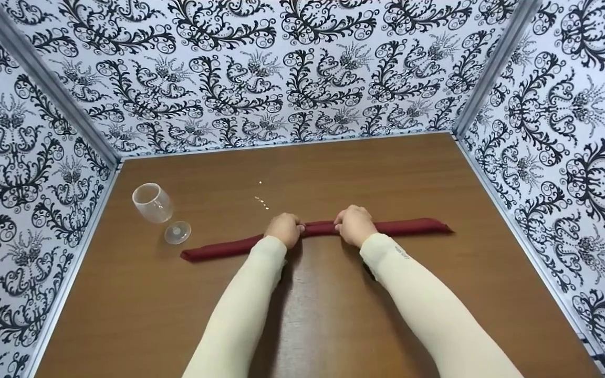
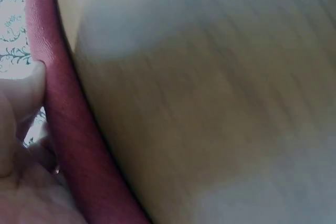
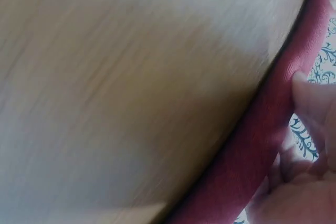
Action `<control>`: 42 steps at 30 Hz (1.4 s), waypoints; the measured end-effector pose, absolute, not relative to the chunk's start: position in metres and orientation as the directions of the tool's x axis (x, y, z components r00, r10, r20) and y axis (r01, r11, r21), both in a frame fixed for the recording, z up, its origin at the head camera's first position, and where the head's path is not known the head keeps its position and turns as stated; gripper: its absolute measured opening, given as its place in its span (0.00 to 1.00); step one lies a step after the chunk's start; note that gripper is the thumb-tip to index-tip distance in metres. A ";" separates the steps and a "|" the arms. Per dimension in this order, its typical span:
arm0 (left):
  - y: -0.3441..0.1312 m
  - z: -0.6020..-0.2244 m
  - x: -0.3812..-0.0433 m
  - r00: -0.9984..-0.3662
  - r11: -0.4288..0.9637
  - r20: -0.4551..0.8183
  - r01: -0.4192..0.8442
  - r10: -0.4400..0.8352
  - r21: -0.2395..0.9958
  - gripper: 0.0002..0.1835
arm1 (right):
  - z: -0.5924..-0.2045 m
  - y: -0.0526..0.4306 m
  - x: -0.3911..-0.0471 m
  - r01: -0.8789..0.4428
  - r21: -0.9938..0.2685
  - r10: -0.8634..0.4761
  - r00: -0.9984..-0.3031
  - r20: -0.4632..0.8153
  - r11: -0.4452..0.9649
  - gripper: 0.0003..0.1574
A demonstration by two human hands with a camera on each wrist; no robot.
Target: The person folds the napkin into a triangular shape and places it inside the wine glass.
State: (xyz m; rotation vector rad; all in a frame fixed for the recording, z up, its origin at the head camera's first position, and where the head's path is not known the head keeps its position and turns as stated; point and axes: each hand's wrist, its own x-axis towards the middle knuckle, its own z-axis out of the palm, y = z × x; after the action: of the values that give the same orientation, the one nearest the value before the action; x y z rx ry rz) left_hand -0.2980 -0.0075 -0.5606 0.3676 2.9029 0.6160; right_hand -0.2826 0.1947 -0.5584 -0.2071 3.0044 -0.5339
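A dark red cloth [image 1: 413, 227], rolled into a long narrow strip, lies across the table in the head view. My left hand [image 1: 284, 230] pinches it left of its middle, and my right hand [image 1: 355, 224] pinches it a short way to the right. Both wrist views show a thumb pressing on the near side of the roll: the left thumb on the red cloth [image 2: 79, 140], the right thumb on the same cloth [image 3: 257, 124]. The fingers behind the roll are partly hidden. Its two ends extend outward past my hands on the tabletop.
A clear stemmed glass [image 1: 154, 203] stands on the left of the wooden table [image 1: 302, 168], beyond the cloth's left end. Small white specks [image 1: 261, 201] show behind my left hand. Patterned panels [image 1: 260, 79] with metal edges enclose the back and sides.
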 end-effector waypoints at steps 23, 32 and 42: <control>-0.007 -0.571 -0.287 -0.895 0.881 0.098 0.445 0.434 0.161 0.11 | -0.571 0.198 -0.277 -0.390 -0.182 -0.380 -0.921 0.089 0.903 0.10; -0.008 -0.572 -0.291 -0.924 0.892 0.017 0.372 0.381 0.258 0.07 | -0.570 0.197 -0.277 -0.376 -0.180 -0.378 -0.925 0.025 0.909 0.09; -0.013 -0.564 -0.301 -0.935 0.868 -0.128 0.247 0.330 0.431 0.06 | -0.561 0.194 -0.282 -0.279 -0.300 -0.314 -0.946 -0.076 0.912 0.08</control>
State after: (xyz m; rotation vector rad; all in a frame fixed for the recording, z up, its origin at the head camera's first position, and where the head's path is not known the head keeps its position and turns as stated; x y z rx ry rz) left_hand -0.3011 -0.0132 -0.5638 0.4442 2.8429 0.6173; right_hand -0.2817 0.1935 -0.5607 -0.4597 2.9514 -0.4366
